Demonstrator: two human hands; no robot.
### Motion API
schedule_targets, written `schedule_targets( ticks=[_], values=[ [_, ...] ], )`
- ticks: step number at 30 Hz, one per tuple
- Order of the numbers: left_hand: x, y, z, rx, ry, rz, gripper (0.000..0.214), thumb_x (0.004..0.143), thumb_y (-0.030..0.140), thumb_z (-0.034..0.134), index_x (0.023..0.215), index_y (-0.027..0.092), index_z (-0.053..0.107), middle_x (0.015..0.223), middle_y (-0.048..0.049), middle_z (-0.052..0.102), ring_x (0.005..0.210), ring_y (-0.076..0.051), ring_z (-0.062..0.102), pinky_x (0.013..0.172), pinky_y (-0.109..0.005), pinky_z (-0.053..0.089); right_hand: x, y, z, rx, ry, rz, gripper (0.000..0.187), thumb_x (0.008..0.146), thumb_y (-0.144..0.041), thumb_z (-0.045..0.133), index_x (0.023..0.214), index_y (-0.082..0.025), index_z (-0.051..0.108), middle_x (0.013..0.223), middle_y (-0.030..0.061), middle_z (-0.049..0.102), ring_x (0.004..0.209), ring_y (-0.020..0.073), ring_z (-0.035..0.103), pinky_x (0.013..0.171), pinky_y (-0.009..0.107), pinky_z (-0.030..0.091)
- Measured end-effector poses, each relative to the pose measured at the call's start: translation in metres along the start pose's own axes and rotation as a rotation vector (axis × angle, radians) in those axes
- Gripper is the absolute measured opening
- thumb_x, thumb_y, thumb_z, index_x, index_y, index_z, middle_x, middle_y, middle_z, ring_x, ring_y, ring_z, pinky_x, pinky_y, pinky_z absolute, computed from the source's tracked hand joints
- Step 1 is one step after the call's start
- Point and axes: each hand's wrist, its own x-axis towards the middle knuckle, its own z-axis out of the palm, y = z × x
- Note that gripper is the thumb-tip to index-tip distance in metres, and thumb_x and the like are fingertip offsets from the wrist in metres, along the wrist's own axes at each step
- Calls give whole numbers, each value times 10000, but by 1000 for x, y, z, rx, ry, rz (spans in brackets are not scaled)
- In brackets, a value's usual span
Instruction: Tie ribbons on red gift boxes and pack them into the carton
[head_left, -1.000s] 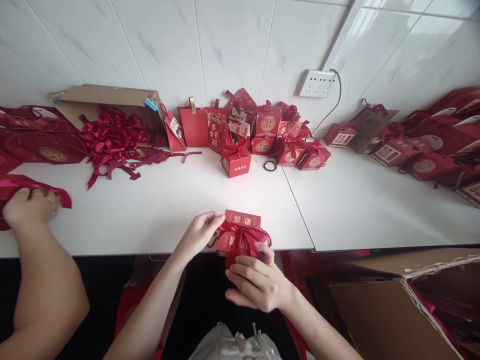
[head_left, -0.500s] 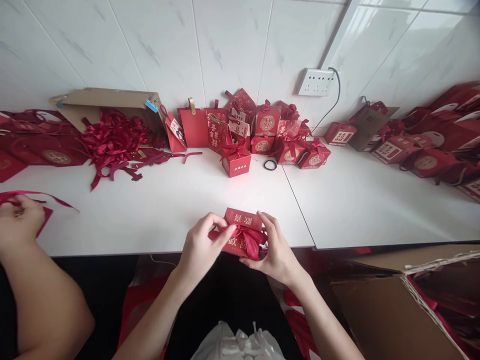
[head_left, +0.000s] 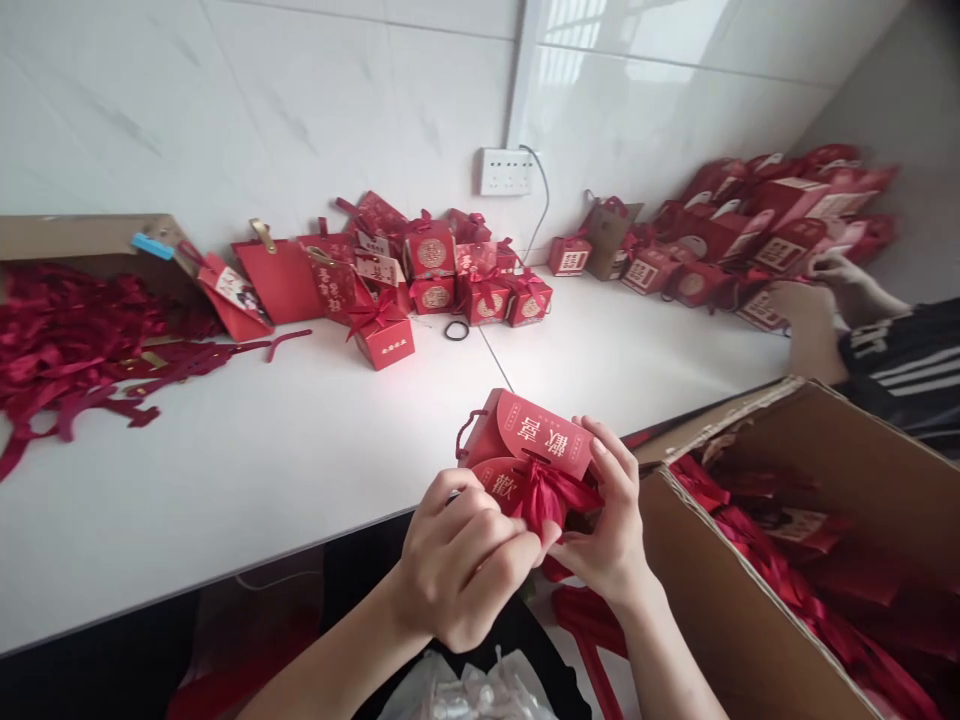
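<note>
Red satin bow (head_left: pixel 551 490) pinched in your left hand (head_left: pixel 476 550); your right hand (head_left: pixel 611 515) clamped on gift box (head_left: pixel 540 430), right end. Uneven tug could skew bow; slack right grip could drop box off table (head_left: pixel 300 470). Box between hands, just far of left knuckles.

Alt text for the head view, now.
A right hand holds a red box at a white table, left hand curled at its ribbon bow. More red boxes stand near the wall; an open cardboard box is at right.
</note>
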Motion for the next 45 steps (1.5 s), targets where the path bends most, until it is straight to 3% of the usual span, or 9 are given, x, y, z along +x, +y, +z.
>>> schedule_targets(
  ticks=[6,11,15,19,22,28,32,39,45],
  values=[
    [22,-13,28,-95,6,-225,141,821,185,638,761,210,514,590,47,589,532,-98,518,622,-253,456,-19,4,-40,-129,91,64,928,703,-332,767,1446,-317,212,1378,151,349,1286,334,402,944,552,489],
    [41,-43,76,-49,-415,-662,158,834,308,577,719,216,521,622,35,612,587,-146,571,581,-254,414,-41,-2,-89,-58,385,447,798,747,-483,683,1415,-283,295,1337,155,457,1184,342,525,883,517,529],
    [51,-15,127,-306,-473,-322,126,870,285,495,785,208,548,758,-4,648,769,-182,603,773,-310,447,-51,-7,-138,343,447,860,552,900,-609,288,1170,-227,579,934,120,704,785,273,698,607,407,591],
    [48,34,171,-527,-509,24,198,922,307,422,973,194,577,1017,-57,666,1031,-210,568,911,-347,397,-60,-17,-173,572,536,1111,503,881,-605,341,963,-228,663,816,79,730,800,272,705,663,424,594],
    [36,56,195,-549,-548,119,201,922,290,410,892,194,584,922,-34,682,934,-201,587,887,-352,359,-70,-23,-191,623,640,1169,484,871,-602,357,1001,-236,645,894,77,728,883,275,695,699,439,591],
    [13,60,212,-446,-367,180,258,893,249,405,670,197,523,660,-13,626,657,-177,480,755,-343,316,-118,4,-275,-165,649,1005,600,715,-622,592,1181,-256,499,1096,95,620,967,285,635,802,458,545],
    [12,59,214,-464,-349,202,224,883,232,421,688,192,522,669,-18,625,658,-181,465,748,-347,308,-160,29,-326,-868,224,931,921,504,-559,786,1283,-206,445,1207,156,459,1136,368,496,925,538,457],
    [8,62,222,-491,-243,165,235,870,219,408,659,197,508,630,-5,618,625,-173,443,714,-350,296,-207,50,-276,-630,-444,973,790,685,-407,689,1349,-186,323,1207,150,422,929,257,636,824,420,556],
    [10,63,219,-503,-267,157,259,881,254,387,666,199,520,632,-11,610,632,-175,442,712,-350,297,-252,79,-215,-803,-426,755,589,767,-298,587,1293,-185,346,1175,164,493,1046,295,612,835,380,553]
  ],
)
